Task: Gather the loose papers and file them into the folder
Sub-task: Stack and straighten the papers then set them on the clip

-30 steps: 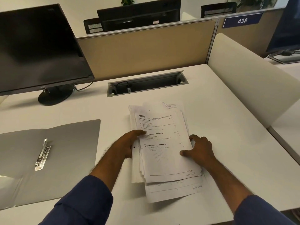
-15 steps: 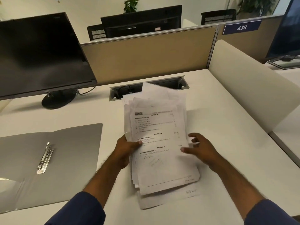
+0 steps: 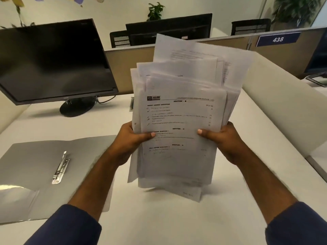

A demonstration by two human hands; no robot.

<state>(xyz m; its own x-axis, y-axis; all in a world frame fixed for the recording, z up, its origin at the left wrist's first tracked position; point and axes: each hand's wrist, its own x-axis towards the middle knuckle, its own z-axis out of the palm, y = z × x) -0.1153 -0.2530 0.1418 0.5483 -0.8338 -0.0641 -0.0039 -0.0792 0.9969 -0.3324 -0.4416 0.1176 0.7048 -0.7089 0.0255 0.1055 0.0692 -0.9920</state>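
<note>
An uneven stack of printed white papers (image 3: 184,114) stands nearly upright above the desk, sheets fanned out at the top and bottom. My left hand (image 3: 132,138) grips its left edge, thumb across the front sheet. My right hand (image 3: 223,138) grips the right edge the same way. The lowest sheets hang just over the desk surface; I cannot tell whether they touch it. A grey folder (image 3: 35,165) lies open and flat to the left, with a metal fastener clip (image 3: 61,167) on its inner face.
A dark monitor (image 3: 53,62) on a round stand sits at the back left. A tan partition (image 3: 122,68) runs along the desk's far edge. A white side divider (image 3: 283,110) borders the right. The white desk (image 3: 168,218) extends toward me.
The papers went from lying flat on the desk to being lifted upright. My right hand, open beside the stack half a second ago, now grips its right edge.
</note>
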